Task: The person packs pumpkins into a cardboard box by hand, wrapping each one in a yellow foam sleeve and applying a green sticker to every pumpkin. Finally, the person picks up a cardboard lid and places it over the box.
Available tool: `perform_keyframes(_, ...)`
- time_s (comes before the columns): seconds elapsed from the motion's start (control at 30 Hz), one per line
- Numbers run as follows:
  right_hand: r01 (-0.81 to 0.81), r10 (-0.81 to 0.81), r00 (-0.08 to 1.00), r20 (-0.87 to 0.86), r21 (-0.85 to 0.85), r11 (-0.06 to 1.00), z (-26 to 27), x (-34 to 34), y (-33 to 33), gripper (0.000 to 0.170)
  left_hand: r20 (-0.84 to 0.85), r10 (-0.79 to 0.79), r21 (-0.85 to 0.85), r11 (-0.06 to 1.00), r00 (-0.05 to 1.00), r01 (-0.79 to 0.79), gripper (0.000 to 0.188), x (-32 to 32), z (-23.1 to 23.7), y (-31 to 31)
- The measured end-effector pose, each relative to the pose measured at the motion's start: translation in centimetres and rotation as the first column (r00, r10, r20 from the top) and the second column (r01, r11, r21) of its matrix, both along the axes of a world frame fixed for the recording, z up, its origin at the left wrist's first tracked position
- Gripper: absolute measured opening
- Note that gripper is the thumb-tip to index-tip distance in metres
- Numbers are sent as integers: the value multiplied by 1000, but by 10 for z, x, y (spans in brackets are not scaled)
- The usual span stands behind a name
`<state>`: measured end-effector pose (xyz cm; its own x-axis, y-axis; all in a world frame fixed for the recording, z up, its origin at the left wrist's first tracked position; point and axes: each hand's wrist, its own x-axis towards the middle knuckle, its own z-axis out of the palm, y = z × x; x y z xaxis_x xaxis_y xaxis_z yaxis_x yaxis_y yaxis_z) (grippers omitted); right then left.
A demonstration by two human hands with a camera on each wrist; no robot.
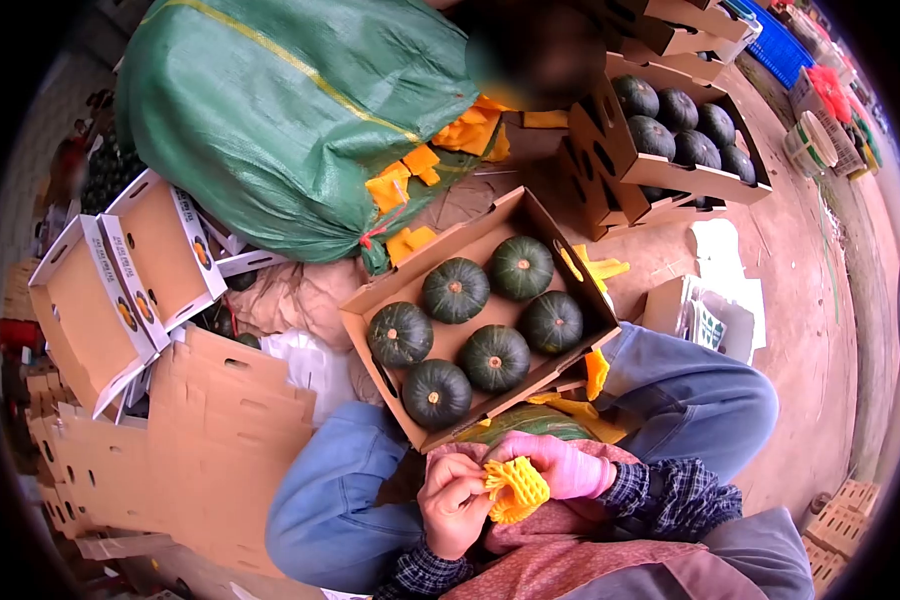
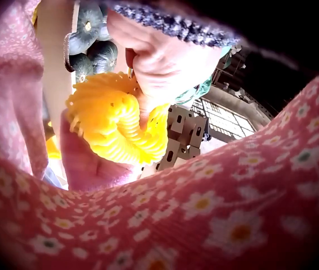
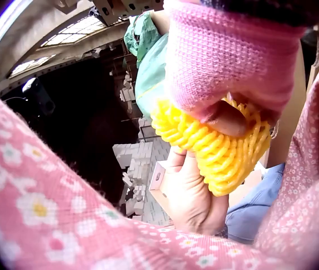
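A yellow foam net (image 1: 517,490) is held between both hands above the lap, close to the near corner of an open brown carton (image 1: 446,343). Its edge is pinched by the bare left hand (image 1: 454,508), whose fingers are curled. By the right hand (image 1: 560,465), covered in a pink glove, it is gripped from the other side; in the right wrist view a bare fingertip is seen tucked into its ribbed opening.

In the open brown carton, six dark green squashes (image 1: 495,358) are laid apart, most with the pale stem end turned up. At the upper right, six more are packed closely in a second carton (image 1: 700,182), which is stacked on another; the contents of that lower one are largely hidden, though dark squashes can be glimpsed at its edge. By the mouth of a big green sack (image 1: 290,110), pieces of yellow foam (image 1: 465,130) are spilled and partly covered by its cloth. At the left, white-edged boxes (image 1: 90,310) are tilted so that their brown insides are shown. A pale bucket (image 1: 810,145) is placed beyond the second carton.
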<state>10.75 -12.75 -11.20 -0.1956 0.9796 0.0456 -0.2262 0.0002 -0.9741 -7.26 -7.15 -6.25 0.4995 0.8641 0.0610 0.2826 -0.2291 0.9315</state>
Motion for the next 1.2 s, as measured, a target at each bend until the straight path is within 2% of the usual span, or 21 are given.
perform_keyframes(0.1, -35, 0, 983, -186, -190, 981, 14, 0, 1, 42, 27, -29, 19, 999, 999, 28, 21, 0, 6, 2)
perform_keyframes(0.2, -58, 62, 996, 58, -80, 995, 17, 9, 1, 27, 69, -105, -38, 993, 992, 108, 23, -10, 4, 3)
perform_keyframes(0.27, -73, 88, 988, 131, -113, 991, 17, 12, 0, 14, 366, -303, -500, 734, 880, 460, 23, -20, 2, 12)
perform_keyframes(0.33, -60, 66, 979, 193, -41, 997, 33, 21, 5, 7, 504, -487, -745, 173, 713, 645, 40, -33, 4, 22)
perform_keyframes(0.4, -361, 200, 848, -492, -259, 896, 28, 31, 0, 6, 477, -677, -660, 146, 561, 737, 38, -33, 3, 38)
perform_keyframes(0.47, -544, 231, 651, -723, -233, 806, 28, 37, -5, 33, 420, -378, -798, 280, 825, 534, 13, -35, 12, 60)
perform_keyframes(0.53, -650, 443, 707, -551, -262, 713, 32, 34, -2, 49, 536, 170, -825, 311, 827, 472, 14, -29, -12, 65)
perform_keyframes(0.57, -463, 417, 857, -302, -100, 880, 29, 35, 9, 54, 650, 224, -760, 204, 726, 617, 12, -18, -14, 69)
perform_keyframes(0.6, -552, 213, 662, -719, -275, 787, 26, 47, 10, 55, 740, 290, -656, 106, 607, 748, 17, -6, -14, 76)
perform_keyframes(0.67, -303, 7, 554, -832, -194, 933, 43, 84, 52, 45, 540, 276, -808, -96, 795, 582, 35, 10, 1, 100)
perform_keyframes(0.7, -186, -43, 665, -746, -222, 957, 37, 92, 74, 39, 455, 187, -880, -53, 870, 472, 45, 16, -13, 111)
perform_keyframes(0.73, -223, -39, 638, -769, -233, 947, 37, 95, 97, 35, 698, 34, -716, 24, 716, 697, 39, 19, -42, 134)
perform_keyframes(0.77, -102, -162, 760, -630, -362, 927, 35, 95, 117, 28, 492, -225, -781, 313, 841, 540, 33, 27, -47, 158)
perform_keyframes(0.8, 189, -238, 968, -86, -378, 906, 19, 95, 136, 23, 192, -158, -644, 724, 969, 246, 26, 47, -55, 169)
perform_keyframes(0.83, 378, -306, 886, 349, -161, 911, -1, 92, 150, 23, -52, -119, -287, 953, 992, 100, 23, 50, -80, 192)
perform_keyframes(0.87, 448, -396, 609, 687, 114, 887, -20, 87, 163, 23, -152, 6, -37, 999, 988, -12, 27, 59, -86, 204)
perform_keyframes(0.93, 546, -384, 603, 699, -10, 838, -49, 69, 173, 25, -305, 152, 296, 954, 940, -58, 25, 77, -98, 222)
perform_keyframes(0.97, 589, -394, 605, 692, -56, 806, -67, 63, 176, 28, -375, 129, 199, 978, 918, -56, 25, 87, -99, 225)
perform_keyframes(1.0, 582, -412, 791, 452, -352, 733, -73, 55, 180, 28, -442, 97, 99, 993, 892, -59, 25, 94, -102, 226)
perform_keyframes(1.07, 579, -518, 813, 265, -461, 673, -87, 51, 191, 27, -342, 96, 0, 995, 935, -102, 27, 103, -116, 230)
perform_keyframes(1.2, 663, -603, 733, 315, -134, 737, -57, 47, 160, 22, -289, 76, 20, 997, 954, -73, 22, 92, -66, 199)
